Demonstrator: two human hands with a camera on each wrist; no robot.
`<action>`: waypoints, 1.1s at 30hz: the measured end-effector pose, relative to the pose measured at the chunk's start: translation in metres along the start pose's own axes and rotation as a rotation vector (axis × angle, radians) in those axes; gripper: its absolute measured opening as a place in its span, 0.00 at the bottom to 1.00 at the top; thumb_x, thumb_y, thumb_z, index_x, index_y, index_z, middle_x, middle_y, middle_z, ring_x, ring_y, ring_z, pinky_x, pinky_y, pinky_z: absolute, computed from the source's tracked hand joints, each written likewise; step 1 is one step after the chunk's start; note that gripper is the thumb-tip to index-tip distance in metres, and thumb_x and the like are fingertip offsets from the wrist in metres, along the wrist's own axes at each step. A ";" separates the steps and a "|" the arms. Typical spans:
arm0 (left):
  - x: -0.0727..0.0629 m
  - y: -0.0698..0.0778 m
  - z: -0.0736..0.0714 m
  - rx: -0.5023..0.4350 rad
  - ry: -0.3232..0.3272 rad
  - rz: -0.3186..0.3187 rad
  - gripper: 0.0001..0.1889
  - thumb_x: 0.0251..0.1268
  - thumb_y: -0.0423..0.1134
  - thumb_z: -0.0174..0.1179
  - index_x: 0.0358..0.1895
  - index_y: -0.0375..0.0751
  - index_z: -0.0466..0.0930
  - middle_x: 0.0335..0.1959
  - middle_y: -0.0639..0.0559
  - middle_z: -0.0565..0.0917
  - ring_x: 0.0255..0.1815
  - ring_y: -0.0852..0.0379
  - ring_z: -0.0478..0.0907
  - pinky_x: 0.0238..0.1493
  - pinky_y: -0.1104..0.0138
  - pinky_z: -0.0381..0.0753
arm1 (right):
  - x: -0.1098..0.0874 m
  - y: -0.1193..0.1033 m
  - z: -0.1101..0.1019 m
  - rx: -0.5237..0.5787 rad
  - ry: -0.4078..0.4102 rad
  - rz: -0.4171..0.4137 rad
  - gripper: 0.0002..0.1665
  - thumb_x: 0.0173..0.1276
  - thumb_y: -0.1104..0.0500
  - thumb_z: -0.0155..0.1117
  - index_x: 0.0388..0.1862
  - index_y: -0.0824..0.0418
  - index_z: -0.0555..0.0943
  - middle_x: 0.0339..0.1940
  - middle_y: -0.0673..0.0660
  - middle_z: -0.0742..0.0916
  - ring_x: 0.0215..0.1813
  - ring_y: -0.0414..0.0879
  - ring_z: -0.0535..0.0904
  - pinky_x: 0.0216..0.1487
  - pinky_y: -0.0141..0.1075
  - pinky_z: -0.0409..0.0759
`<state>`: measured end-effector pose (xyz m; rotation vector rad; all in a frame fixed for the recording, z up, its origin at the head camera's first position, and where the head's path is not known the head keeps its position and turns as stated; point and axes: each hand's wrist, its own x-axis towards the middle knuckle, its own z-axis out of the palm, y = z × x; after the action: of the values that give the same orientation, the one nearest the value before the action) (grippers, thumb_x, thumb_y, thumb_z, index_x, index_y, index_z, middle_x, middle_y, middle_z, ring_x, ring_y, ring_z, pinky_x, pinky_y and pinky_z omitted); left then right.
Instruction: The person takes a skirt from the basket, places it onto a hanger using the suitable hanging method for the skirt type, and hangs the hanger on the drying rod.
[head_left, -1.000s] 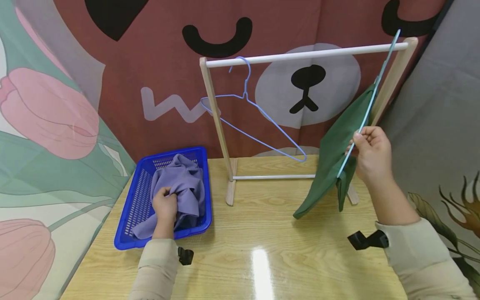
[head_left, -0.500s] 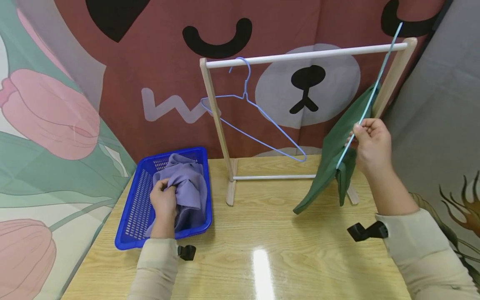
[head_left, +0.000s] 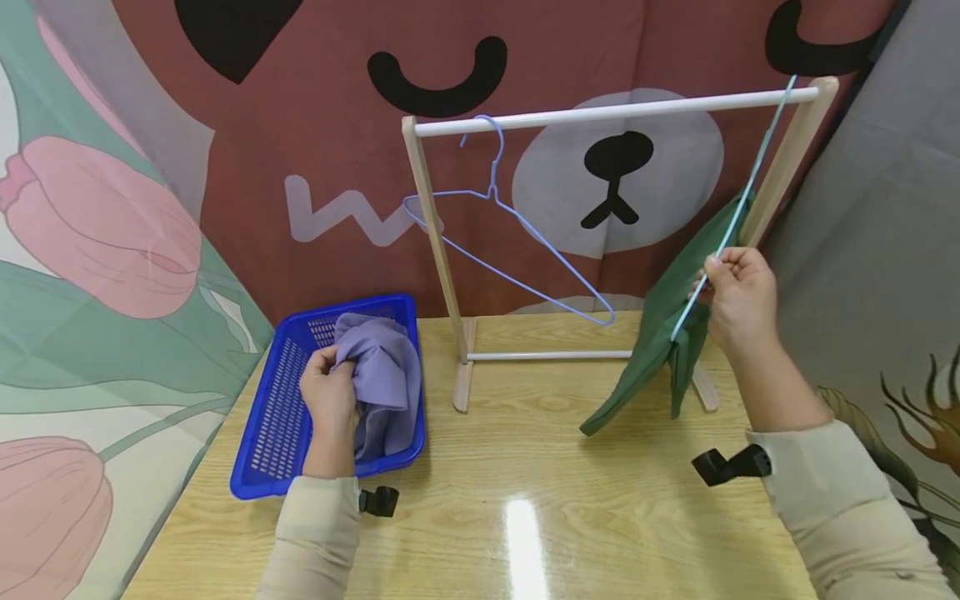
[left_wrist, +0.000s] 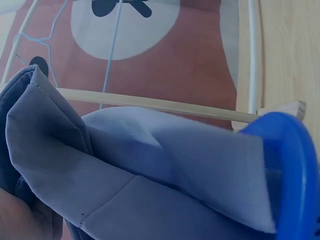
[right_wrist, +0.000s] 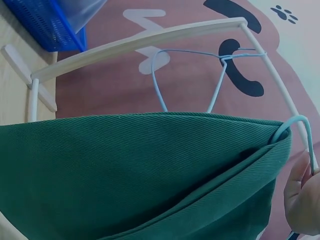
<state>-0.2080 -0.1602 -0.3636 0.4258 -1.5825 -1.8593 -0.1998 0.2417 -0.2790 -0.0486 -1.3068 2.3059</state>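
Note:
In the head view my left hand (head_left: 328, 400) pinches a purple cloth (head_left: 378, 358) bunched up in the blue basket (head_left: 255, 433). Folds and a stitched seam of this cloth fill the lower part of the left wrist view. My right hand (head_left: 742, 292) grips the side of a light teal hanger (head_left: 738, 212) between thumb and fingers. A green cloth (head_left: 667, 300) hangs from that hanger, one corner pointing down towards the table. The hanger's upper end overlaps the right end of the rack's top rail (head_left: 622, 110). In the right wrist view the green cloth (right_wrist: 150, 170) hides much of the rack.
A bare blue hanger (head_left: 525, 221) hangs at the left end of the wooden rack (head_left: 435, 250). The rack stands on a wooden table (head_left: 570, 517), its lower bar (head_left: 547, 355) close above the top. Behind is a printed curtain (head_left: 322, 275).
My left hand has gathered the purple cloth up and towards the basket's right side. The teal hanger rose slightly, then dropped, so its upper end now sits lower near the top rail.

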 end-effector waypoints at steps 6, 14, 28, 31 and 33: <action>-0.003 0.006 0.003 -0.054 -0.002 0.005 0.17 0.43 0.15 0.50 0.20 0.45 0.74 0.21 0.53 0.71 0.26 0.60 0.71 0.26 0.73 0.73 | -0.001 0.005 -0.004 -0.005 0.003 0.022 0.06 0.61 0.72 0.46 0.26 0.66 0.63 0.17 0.55 0.72 0.16 0.40 0.70 0.16 0.27 0.72; -0.007 0.013 0.008 -0.093 -0.007 0.013 0.18 0.43 0.14 0.50 0.19 0.45 0.75 0.20 0.53 0.71 0.26 0.61 0.71 0.26 0.73 0.73 | 0.000 0.012 -0.007 -0.011 -0.014 0.015 0.06 0.61 0.72 0.47 0.26 0.66 0.65 0.17 0.55 0.74 0.16 0.40 0.71 0.16 0.27 0.72; -0.014 0.023 0.013 -0.115 -0.037 -0.014 0.17 0.44 0.16 0.52 0.19 0.46 0.76 0.22 0.53 0.73 0.23 0.61 0.72 0.24 0.73 0.73 | 0.001 0.016 -0.012 -0.039 0.049 0.042 0.05 0.60 0.69 0.52 0.32 0.65 0.66 0.21 0.55 0.75 0.19 0.40 0.72 0.19 0.27 0.73; -0.017 0.024 0.014 -0.122 -0.042 -0.007 0.16 0.44 0.16 0.52 0.20 0.44 0.77 0.22 0.53 0.74 0.22 0.61 0.72 0.23 0.73 0.73 | 0.000 0.016 -0.013 -0.050 0.056 0.035 0.06 0.60 0.67 0.53 0.33 0.65 0.66 0.21 0.55 0.75 0.20 0.40 0.72 0.19 0.27 0.74; -0.018 0.025 0.015 -0.130 -0.047 0.004 0.14 0.44 0.16 0.52 0.22 0.41 0.77 0.22 0.52 0.74 0.22 0.62 0.72 0.23 0.73 0.73 | 0.000 0.017 -0.013 -0.048 0.058 0.034 0.06 0.59 0.66 0.54 0.33 0.65 0.67 0.20 0.55 0.75 0.20 0.40 0.72 0.19 0.27 0.74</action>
<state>-0.1970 -0.1383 -0.3392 0.3226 -1.4817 -1.9683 -0.2031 0.2450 -0.3002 -0.1536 -1.3423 2.2842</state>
